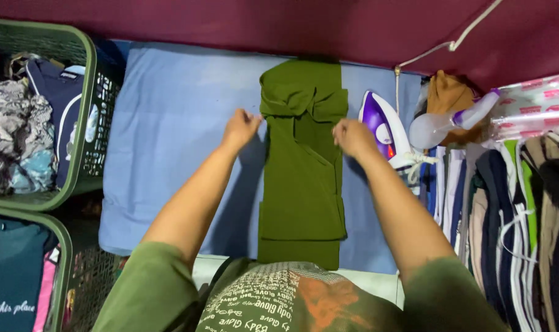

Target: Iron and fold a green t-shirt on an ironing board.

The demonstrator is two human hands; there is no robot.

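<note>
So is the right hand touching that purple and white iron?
Apart. The head view shows the right hand on the green garment, with blue cloth visible between it and the iron.

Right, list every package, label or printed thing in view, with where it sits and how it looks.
Plastic wrapper: far right, above the stacked clothes; clear and shiny with pink and red print.
Printed shirt: bottom centre, on the person; olive green, white lettering, an orange picture.
Teal garment: lower left basket; pale lettering.
No screens or signs show.
</note>
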